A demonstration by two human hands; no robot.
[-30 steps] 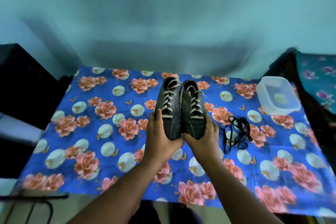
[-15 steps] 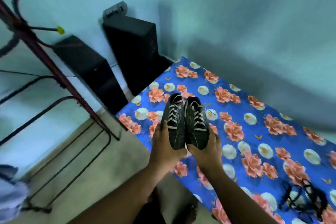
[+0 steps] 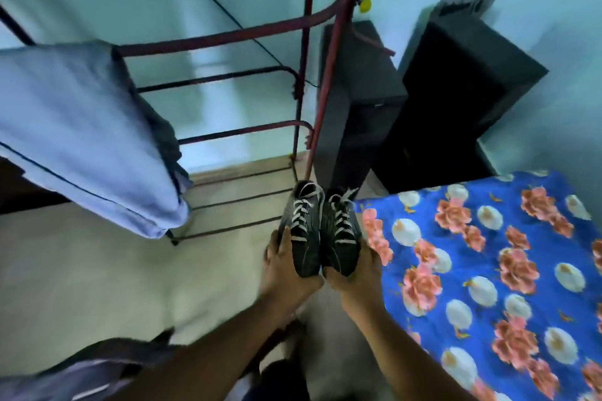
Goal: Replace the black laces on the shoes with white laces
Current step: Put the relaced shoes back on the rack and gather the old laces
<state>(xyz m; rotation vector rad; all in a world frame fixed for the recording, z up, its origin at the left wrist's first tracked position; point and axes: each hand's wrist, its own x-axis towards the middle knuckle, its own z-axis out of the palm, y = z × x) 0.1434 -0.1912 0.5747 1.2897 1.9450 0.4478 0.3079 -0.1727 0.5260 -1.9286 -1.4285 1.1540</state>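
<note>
My left hand [image 3: 286, 273] and right hand [image 3: 355, 273] hold two dark shoes [image 3: 321, 231] with white laces [image 3: 301, 215] above the floor [image 3: 97, 286]; the flowered surface [image 3: 488, 270] lies at three o'clock.

Dim, bluish light; motion blur throughout, with wide-angle bending at the edges.

a home room: floral bedsheet [image 3: 488, 270], clothes rack [image 3: 303, 75], draped garment [image 3: 81, 140].

Dark shoes [image 3: 321, 231] with white laces [image 3: 301, 210]; blue rose-patterned cloth [image 3: 488, 270].
</note>
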